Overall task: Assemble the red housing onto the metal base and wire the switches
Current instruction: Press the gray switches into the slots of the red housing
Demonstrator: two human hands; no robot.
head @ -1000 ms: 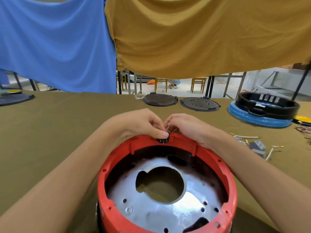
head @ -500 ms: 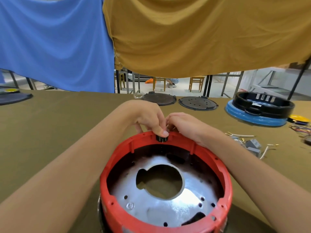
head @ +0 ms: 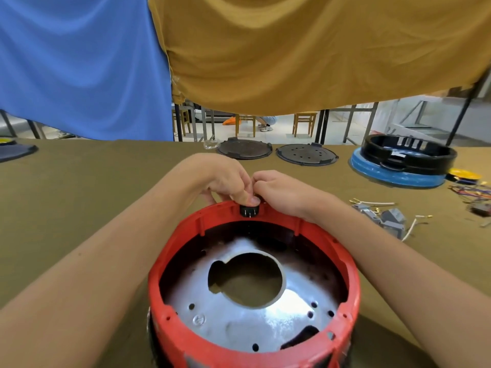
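Small black plastic switch w/ metal pins [head: 249,210] sat in far wall of stiff red round plastic housing [head: 353,282] on shiny metal base [head: 239,322], left hand [head: 225,179] thumb pressing it, right hand [head: 279,189] fingers curled behind rim, hold unclear; prob light, pins bendable, so grip body

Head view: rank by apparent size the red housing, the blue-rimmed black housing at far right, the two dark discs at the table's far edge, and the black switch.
1. red housing, though nearest the camera
2. blue-rimmed black housing
3. the two dark discs, which look alike
4. black switch, under the left hand and right hand
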